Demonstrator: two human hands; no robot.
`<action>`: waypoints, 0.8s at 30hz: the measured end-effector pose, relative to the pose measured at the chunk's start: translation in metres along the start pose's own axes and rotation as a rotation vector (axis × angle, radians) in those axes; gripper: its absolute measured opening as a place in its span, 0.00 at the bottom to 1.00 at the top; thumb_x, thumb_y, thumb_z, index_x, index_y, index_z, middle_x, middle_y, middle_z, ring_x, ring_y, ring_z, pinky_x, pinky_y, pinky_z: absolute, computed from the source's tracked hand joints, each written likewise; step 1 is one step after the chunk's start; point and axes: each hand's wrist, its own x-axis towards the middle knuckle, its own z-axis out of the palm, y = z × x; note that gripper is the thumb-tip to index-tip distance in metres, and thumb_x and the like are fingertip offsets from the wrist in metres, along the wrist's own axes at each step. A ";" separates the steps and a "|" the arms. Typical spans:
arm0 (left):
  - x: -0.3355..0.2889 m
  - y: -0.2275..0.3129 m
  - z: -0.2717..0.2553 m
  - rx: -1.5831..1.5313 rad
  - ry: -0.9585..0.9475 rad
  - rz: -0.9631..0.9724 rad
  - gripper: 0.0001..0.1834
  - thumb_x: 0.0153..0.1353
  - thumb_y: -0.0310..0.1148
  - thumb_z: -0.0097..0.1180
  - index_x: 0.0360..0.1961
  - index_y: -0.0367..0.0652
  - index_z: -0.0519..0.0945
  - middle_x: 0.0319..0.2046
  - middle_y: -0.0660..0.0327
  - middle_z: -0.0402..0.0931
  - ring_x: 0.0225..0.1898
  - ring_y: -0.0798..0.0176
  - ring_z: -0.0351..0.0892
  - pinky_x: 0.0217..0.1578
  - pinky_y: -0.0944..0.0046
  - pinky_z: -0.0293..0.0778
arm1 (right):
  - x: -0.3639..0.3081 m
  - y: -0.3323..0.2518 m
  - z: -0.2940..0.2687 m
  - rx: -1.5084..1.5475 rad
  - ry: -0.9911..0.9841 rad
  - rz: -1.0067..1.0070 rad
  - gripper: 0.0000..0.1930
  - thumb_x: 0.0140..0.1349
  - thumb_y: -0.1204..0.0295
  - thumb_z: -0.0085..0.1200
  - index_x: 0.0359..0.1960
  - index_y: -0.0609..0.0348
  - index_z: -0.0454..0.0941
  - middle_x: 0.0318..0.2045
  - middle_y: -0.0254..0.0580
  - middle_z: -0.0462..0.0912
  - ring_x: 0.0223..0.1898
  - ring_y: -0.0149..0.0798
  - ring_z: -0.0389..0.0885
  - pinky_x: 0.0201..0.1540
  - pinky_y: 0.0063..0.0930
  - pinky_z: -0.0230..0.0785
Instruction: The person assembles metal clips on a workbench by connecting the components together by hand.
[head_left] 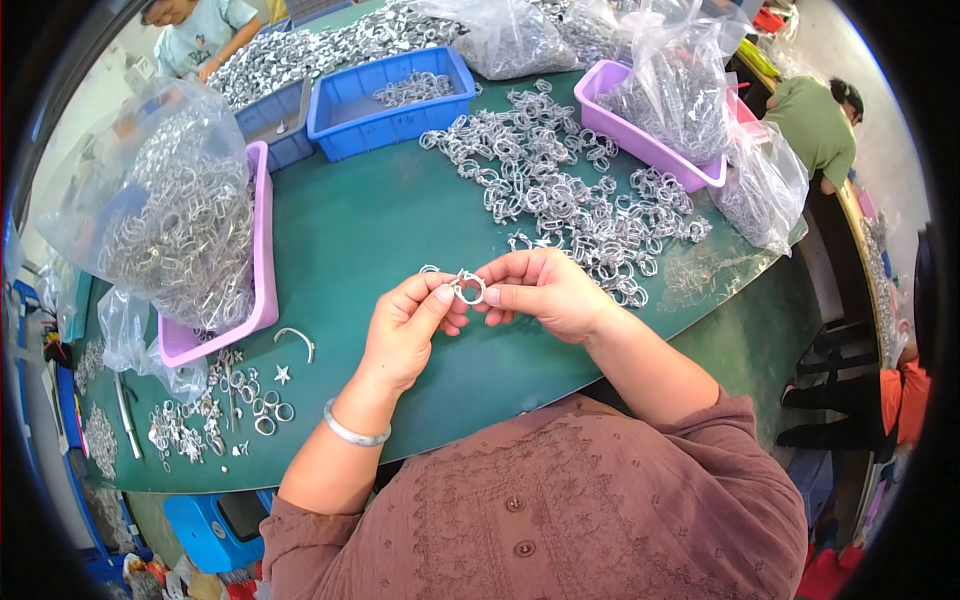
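Between my two hands, just above the green table, is a silver metal ring (pixel 469 288). My left hand (pixel 412 318) pinches its left side with thumb and forefinger. From the right, my right hand (pixel 540 292) grips the same ring between thumb and fingertips. Another small piece of a silver ring (pixel 429 269) shows behind my left fingers; whether I hold it I cannot tell. Just beyond my right hand spreads a heap of similar silver rings (pixel 560 185).
A pink bin (pixel 264 240) with bagged rings stands left, near loose rings and star pieces (pixel 270 405). Behind are a blue bin (pixel 395 130) and another pink bin (pixel 650 145). A person (pixel 200 40) sits far left; others are at right, one in green (pixel 815 130).
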 end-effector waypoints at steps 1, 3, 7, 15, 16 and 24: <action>0.003 0.001 -0.001 0.002 -0.001 0.002 0.09 0.61 0.31 0.44 0.37 0.39 0.74 0.28 0.64 0.75 0.27 0.73 0.72 0.28 0.74 0.69 | 0.002 -0.001 0.000 0.000 -0.001 -0.003 0.11 0.54 0.75 0.52 0.38 0.67 0.74 0.30 0.40 0.79 0.27 0.28 0.77 0.31 0.17 0.69; 0.005 0.003 -0.002 0.004 0.002 0.010 0.09 0.61 0.31 0.44 0.36 0.39 0.74 0.27 0.64 0.75 0.27 0.73 0.72 0.29 0.74 0.69 | 0.005 -0.001 0.000 0.023 0.000 0.004 0.11 0.54 0.75 0.52 0.37 0.68 0.74 0.29 0.40 0.79 0.26 0.28 0.77 0.30 0.17 0.68; 0.003 0.002 -0.002 0.002 0.004 0.018 0.09 0.61 0.32 0.44 0.35 0.39 0.74 0.27 0.64 0.74 0.27 0.73 0.71 0.29 0.74 0.69 | 0.004 -0.001 0.002 0.027 0.005 0.020 0.10 0.54 0.75 0.52 0.37 0.68 0.74 0.29 0.41 0.79 0.26 0.28 0.77 0.30 0.17 0.68; 0.003 0.000 -0.002 0.003 0.000 0.015 0.10 0.62 0.33 0.43 0.35 0.40 0.74 0.27 0.65 0.74 0.27 0.73 0.71 0.28 0.74 0.68 | 0.002 0.000 0.003 0.035 0.000 0.010 0.10 0.54 0.74 0.52 0.36 0.66 0.74 0.29 0.40 0.79 0.26 0.27 0.77 0.30 0.17 0.68; 0.001 -0.001 -0.002 0.001 0.002 0.012 0.10 0.62 0.33 0.43 0.35 0.40 0.74 0.27 0.65 0.74 0.27 0.73 0.71 0.28 0.74 0.68 | 0.000 0.001 0.004 0.037 0.000 0.014 0.10 0.54 0.74 0.52 0.36 0.66 0.74 0.29 0.40 0.79 0.26 0.27 0.77 0.30 0.17 0.68; 0.005 -0.002 -0.004 -0.006 -0.008 0.026 0.10 0.62 0.34 0.42 0.35 0.40 0.75 0.27 0.65 0.74 0.27 0.73 0.71 0.28 0.74 0.68 | 0.000 -0.001 0.008 -0.007 0.023 -0.027 0.11 0.54 0.72 0.54 0.36 0.66 0.73 0.28 0.37 0.78 0.25 0.25 0.74 0.29 0.16 0.66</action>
